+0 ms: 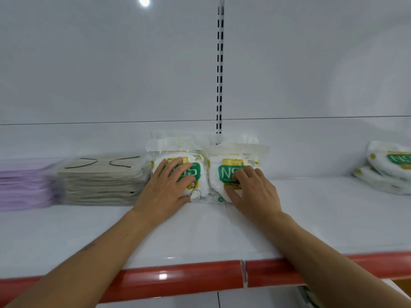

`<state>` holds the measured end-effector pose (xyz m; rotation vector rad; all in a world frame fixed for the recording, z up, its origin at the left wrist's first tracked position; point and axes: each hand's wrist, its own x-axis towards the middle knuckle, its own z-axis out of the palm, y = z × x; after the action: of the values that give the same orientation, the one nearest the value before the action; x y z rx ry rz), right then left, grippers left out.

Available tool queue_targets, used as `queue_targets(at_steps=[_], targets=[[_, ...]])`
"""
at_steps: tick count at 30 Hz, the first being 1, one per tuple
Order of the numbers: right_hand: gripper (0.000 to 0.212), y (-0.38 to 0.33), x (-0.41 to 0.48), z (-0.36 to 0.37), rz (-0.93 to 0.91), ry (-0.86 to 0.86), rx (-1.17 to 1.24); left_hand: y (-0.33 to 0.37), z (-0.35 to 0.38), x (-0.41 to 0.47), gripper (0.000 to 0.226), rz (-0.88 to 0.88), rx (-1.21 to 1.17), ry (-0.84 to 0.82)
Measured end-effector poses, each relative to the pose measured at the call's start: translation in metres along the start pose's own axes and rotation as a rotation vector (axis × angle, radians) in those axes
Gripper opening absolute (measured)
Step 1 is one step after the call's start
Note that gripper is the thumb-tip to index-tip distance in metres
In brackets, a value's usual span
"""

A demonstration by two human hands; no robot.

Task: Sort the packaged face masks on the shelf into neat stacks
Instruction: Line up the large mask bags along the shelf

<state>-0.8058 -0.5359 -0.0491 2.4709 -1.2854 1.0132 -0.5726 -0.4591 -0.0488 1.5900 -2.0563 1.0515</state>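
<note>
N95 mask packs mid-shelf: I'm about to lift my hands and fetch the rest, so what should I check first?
1. Left hand flat on the left N95 stack: ok.
2. Right hand with fingertips on the right N95 stack: ok.
3. The two stacks side by side, labels up: ok.
4. Lower packs squared: cannot tell, hidden.
5. Loose N95 packs far right, overlapping askew: not ok.
6. Shelf bare between the right stack and the loose packs: ok.

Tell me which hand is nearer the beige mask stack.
Left. The left hand lies on the left N95 pack, next to the beige mask stack; the right hand is on the right N95 pack, farther off.
</note>
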Motion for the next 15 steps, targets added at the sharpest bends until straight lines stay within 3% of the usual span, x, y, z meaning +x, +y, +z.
queue_targets(at_steps=[15], targets=[[0.028,-0.008,-0.004,-0.005,0.023,-0.048,0.011,0.003,-0.003,-0.004,0.046,-0.032,-0.062,-0.047]])
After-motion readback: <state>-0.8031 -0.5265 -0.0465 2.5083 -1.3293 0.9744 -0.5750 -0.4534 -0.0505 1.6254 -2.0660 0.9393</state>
